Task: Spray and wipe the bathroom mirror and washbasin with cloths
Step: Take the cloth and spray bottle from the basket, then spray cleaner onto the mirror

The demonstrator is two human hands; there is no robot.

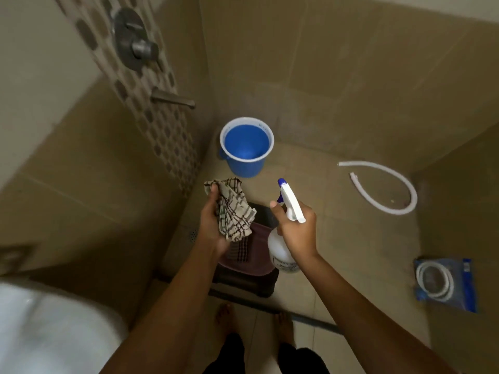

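My left hand (213, 222) grips a crumpled checked cloth (233, 209), cream with dark lines, held at waist height. My right hand (297, 228) holds a white spray bottle (282, 255) by its neck, with the white trigger head and blue nozzle (282, 182) pointing up and away. Below the hands, a second checked cloth (241, 251) lies in a purple-brown tub (259, 268) that rests on a dark stool (243, 287). No mirror or washbasin is in view.
A blue bucket (247, 147) of water stands in the shower corner under a metal spout (172, 99) and mixer knob (135, 41). A white hose (388, 184) lies on the floor at right, beside a packaged hose (445, 284). A white toilet (48, 327) sits at lower left.
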